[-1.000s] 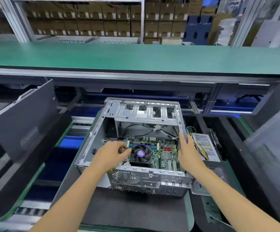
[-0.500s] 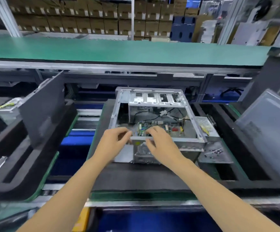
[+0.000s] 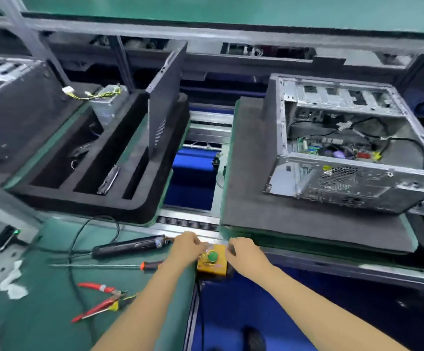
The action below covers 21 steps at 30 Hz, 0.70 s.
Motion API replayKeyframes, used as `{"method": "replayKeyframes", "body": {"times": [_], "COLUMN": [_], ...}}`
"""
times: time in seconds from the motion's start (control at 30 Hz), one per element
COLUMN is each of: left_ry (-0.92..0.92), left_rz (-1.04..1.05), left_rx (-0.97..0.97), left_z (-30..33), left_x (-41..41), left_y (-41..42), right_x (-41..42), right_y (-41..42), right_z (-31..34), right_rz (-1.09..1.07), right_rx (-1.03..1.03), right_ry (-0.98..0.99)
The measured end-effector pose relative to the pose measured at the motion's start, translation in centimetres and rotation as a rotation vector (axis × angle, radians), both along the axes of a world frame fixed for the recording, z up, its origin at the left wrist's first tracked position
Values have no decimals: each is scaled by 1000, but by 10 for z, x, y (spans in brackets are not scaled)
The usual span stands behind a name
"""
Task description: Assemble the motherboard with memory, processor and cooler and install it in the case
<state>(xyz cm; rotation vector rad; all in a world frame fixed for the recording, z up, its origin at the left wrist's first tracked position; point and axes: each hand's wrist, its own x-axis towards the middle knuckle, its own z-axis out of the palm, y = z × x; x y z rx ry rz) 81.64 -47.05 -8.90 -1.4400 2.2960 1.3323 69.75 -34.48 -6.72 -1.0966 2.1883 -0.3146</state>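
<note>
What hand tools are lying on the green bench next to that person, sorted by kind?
Electric screwdriver: 1
Long manual screwdriver: 1
Red-handled pliers or cutters: 2, one by the other
Total: 4 tools, all left of the hands.

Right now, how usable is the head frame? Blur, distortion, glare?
Head view: motion blur smears the open case and its board too much to read parts; wide-angle bending curves the conveyor rail; lighting even, no strong glare; the left hand and right hand at the yellow button box are soft, so finger pose is unclear.
</note>
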Motion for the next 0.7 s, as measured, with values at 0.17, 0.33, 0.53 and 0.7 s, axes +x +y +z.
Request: {"method": "replayKeyframes", "body": {"times": [0.17,0.33,0.53,0.7], "left_ry": [-39,-41,-64,-71], "left_rz": [-1,-72,-25,59], "left_rx": [-6,30,-14,-48], "left_z": [-39,-48,-44,-38], "left_x": [3,3,-1,-3], "left_y": [3,-11,-7,3], "right_x": [5,-4,5,12], "right_y": [-26,-30,-34,-21], "right_z": [-39,-58,-63,-62], "right_rz": [-194,-277,-487,-460], "right_rx": [123,187,194,131], "right_ry": [-201,-272,-407,-472]}}
